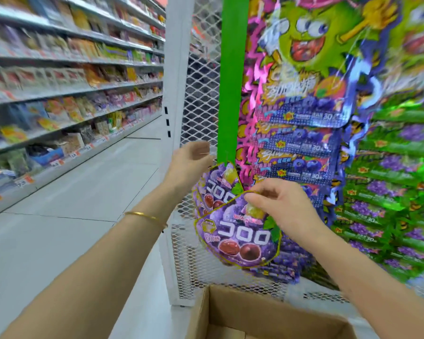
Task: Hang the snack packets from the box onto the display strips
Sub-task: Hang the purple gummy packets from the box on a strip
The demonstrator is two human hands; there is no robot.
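Our right hand [277, 204] pinches the purple packet [242, 238] at its top. Our left hand [191, 160] (blurred) hovers open beside the green strip [231, 81].

Blurred stocked shelves [71, 77] at nine o'clock, pale tiled floor [83, 204] below, white mesh panel [201, 94] at twelve
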